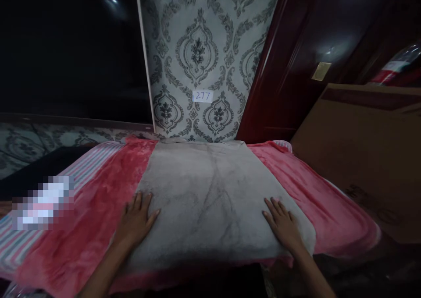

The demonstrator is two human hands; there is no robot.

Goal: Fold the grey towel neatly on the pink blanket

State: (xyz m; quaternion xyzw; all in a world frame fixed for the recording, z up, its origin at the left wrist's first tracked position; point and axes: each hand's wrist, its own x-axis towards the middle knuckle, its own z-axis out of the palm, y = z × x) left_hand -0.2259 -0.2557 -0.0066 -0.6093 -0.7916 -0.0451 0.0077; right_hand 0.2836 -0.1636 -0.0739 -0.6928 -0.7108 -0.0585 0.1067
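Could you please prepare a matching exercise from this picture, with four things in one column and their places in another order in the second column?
Things:
1. left hand
2. number label
3. right hand
4. grey cloth

Places:
A. on the patterned wallpaper
B. between two pink areas of fabric
C. near the cloth's right edge
D. at the cloth's left edge

Pairs: 1-D, 2-A, 3-C, 4-B

There are two bare hands, one left hand (137, 219) and one right hand (283, 222). One soft grey cloth (204, 188) shows, with two stretches of pink-red plush fabric (90, 201). I count one flat black screen (72, 52), one white paper label numbered 277 (202, 96), one brown cardboard box (365, 153), one clear plastic bottle with a red-and-white label (393, 68) and one gold-coloured rectangular plate (321, 71).
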